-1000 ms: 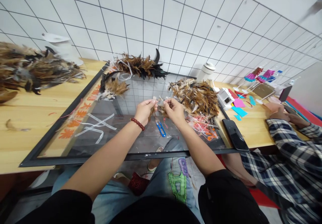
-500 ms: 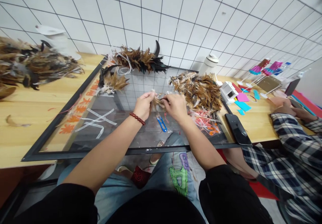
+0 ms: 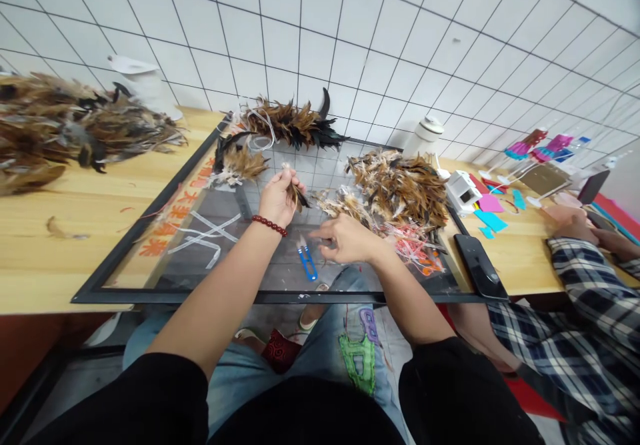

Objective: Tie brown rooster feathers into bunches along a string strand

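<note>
Brown and black feathers [image 3: 299, 198] are held in my left hand [image 3: 278, 199], its fingers curled round them above the dark glass panel. My right hand [image 3: 345, 238] is apart from it, fingers spread and pointing left, with nothing visible in them. Blue thread snips [image 3: 307, 263] lie on the glass just left of my right fingertips. Beyond that hand are loose pale feathers [image 3: 345, 203] and a large brown feather heap [image 3: 400, 188]. A small feather bunch [image 3: 240, 165] lies to the left, below a long brown and black feather bundle [image 3: 290, 123].
White strips [image 3: 205, 235] lie left on the black-framed panel [image 3: 165, 296]. Pink and white scraps [image 3: 414, 248] and a phone [image 3: 477, 265] are at right. A white bottle [image 3: 424, 137] stands behind. More feathers [image 3: 75, 128] cover the left table. A person in plaid sleeves [image 3: 585, 265] sits right.
My hands have moved apart. My right hand has come off the feathers and down toward the snips, its fingers opening. The feathers stay in my left hand. The view has shifted slightly.
</note>
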Motion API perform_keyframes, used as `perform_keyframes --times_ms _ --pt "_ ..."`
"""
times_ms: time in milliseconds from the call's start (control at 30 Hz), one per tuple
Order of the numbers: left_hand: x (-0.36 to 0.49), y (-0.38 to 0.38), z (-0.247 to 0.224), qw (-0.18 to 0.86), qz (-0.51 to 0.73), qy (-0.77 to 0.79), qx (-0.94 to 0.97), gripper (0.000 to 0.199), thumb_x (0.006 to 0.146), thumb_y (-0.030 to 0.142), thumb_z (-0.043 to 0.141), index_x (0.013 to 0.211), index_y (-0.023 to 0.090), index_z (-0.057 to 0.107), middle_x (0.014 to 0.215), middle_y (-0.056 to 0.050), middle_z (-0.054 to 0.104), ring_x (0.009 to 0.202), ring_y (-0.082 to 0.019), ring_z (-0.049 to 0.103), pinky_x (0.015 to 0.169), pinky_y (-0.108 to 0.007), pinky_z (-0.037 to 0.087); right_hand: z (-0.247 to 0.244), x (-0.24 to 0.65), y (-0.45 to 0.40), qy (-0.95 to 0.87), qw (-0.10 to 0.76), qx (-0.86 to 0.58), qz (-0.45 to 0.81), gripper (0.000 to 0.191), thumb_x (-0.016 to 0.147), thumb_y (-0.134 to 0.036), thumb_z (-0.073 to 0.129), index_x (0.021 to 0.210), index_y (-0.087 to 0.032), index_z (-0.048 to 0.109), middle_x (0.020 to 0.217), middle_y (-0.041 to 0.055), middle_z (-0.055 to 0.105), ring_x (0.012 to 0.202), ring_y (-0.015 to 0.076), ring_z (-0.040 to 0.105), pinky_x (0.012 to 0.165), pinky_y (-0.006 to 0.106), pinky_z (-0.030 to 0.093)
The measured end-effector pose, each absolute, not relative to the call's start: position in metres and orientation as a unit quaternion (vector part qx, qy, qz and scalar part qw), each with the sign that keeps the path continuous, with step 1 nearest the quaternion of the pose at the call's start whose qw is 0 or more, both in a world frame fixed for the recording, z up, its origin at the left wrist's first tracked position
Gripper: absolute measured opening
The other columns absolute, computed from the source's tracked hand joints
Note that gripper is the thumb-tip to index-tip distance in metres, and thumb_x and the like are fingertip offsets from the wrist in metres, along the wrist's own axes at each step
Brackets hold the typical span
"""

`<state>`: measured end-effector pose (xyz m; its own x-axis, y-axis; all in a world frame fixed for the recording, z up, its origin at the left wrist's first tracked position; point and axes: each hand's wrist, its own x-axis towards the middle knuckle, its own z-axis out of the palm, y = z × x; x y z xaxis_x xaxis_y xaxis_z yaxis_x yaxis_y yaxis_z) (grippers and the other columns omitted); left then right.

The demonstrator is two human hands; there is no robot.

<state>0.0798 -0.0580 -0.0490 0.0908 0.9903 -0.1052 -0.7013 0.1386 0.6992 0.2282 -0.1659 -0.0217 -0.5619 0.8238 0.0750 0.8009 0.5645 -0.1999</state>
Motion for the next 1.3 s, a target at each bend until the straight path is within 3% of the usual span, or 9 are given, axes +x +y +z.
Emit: perform_keyframes --times_ms 67,167,300,433,533,700,900,1067,1300 --pt "0.079 -0.058 -0.050 0.703 0.601 0.288 0.247 0.017 0.080 0.027 0.066 0.074 0.015 0.055 0.055 0.005 0.048 0.049 -0.007 0.051 0.062 -0.023 0.051 -0.025 0.239 -0.158 -0.849 0.110 -0.515 0.048 0.031 0.079 -0.021 0.051 0.104 -0.022 0.069 0.090 0.0030 0.071 0.079 0.0163 0.061 0.074 0.026 0.039" --pt "0.078 -0.059 -0.049 0.708 0.595 0.289 0.246 0.016 0.080 0.026 0.066 0.074 0.015 0.055 0.056 0.005 0.047 0.044 -0.004 0.045 0.054 -0.020 0.047 -0.028 0.262 -0.148 -0.793 0.126 -0.596 0.002 0.024 0.081 -0.020 0.051 0.093 -0.022 0.072 0.092 0.0036 0.070 0.086 0.0170 0.061 0.078 0.027 0.038" --pt "0.078 -0.061 -0.047 0.721 0.571 0.292 0.262 0.013 0.083 0.021 0.062 0.074 0.014 0.056 0.058 0.005 0.048 0.039 -0.001 0.034 0.045 -0.015 0.040 -0.029 0.280 -0.144 -0.793 0.160 -0.586 0.046 0.019 0.080 -0.019 0.056 0.089 -0.023 0.072 0.092 0.0010 0.069 0.081 0.0134 0.060 0.078 0.024 0.040" --pt "0.079 -0.062 -0.049 0.738 0.542 0.285 0.283 0.012 0.083 0.019 0.060 0.074 0.013 0.056 0.058 0.005 0.047 0.038 -0.001 0.029 0.042 -0.014 0.036 -0.025 0.271 -0.149 -0.830 0.215 -0.490 0.159 0.012 0.080 -0.023 0.062 0.084 -0.018 0.072 0.083 0.0020 0.066 0.075 0.0115 0.058 0.074 0.022 0.043" --pt "0.080 -0.064 -0.049 0.736 0.540 0.289 0.288 0.013 0.082 0.021 0.063 0.075 0.013 0.056 0.058 0.005 0.046 0.039 -0.001 0.030 0.042 -0.014 0.036 -0.022 0.247 -0.158 -0.883 0.185 -0.343 0.262 0.025 0.079 -0.037 0.066 0.095 -0.019 0.072 0.083 0.0014 0.065 0.074 0.0110 0.058 0.071 0.021 0.043" --pt "0.079 -0.064 -0.046 0.733 0.544 0.296 0.280 0.013 0.081 0.022 0.064 0.074 0.013 0.057 0.058 0.005 0.047 0.039 -0.001 0.032 0.043 -0.015 0.038 -0.036 0.197 -0.171 -0.953 0.100 -0.226 0.176 0.033 0.083 -0.045 0.061 0.109 -0.027 0.068 0.094 0.0024 0.066 0.089 0.0146 0.058 0.084 0.027 0.038" --pt "0.078 -0.063 -0.047 0.725 0.559 0.294 0.274 0.012 0.082 0.019 0.062 0.073 0.013 0.059 0.057 0.004 0.047 0.040 -0.002 0.034 0.043 -0.015 0.039 -0.051 0.190 -0.161 -0.923 0.149 -0.349 0.063 0.037 0.091 -0.047 0.047 0.109 -0.021 0.067 0.093 0.0047 0.068 0.088 0.0174 0.060 0.081 0.028 0.038" --pt "0.078 -0.061 -0.053 0.721 0.561 0.292 0.284 0.014 0.080 0.022 0.066 0.074 0.012 0.059 0.058 0.004 0.047 0.041 -0.002 0.035 0.044 -0.016 0.040 -0.047 0.239 -0.137 -0.779 0.231 -0.582 -0.008 0.026 0.091 -0.031 0.048 0.096 -0.019 0.071 0.091 0.0066 0.069 0.088 0.0185 0.058 0.082 0.029 0.039" --pt "0.080 -0.062 -0.054 0.704 0.578 0.301 0.282 0.012 0.082 0.020 0.062 0.074 0.012 0.060 0.058 0.004 0.048 0.040 -0.002 0.034 0.043 -0.015 0.039 -0.050 0.244 -0.115 -0.725 0.169 -0.664 -0.062 0.025 0.090 -0.032 0.047 0.101 -0.025 0.069 0.101 0.0060 0.068 0.097 0.0232 0.054 0.083 0.035 0.034"
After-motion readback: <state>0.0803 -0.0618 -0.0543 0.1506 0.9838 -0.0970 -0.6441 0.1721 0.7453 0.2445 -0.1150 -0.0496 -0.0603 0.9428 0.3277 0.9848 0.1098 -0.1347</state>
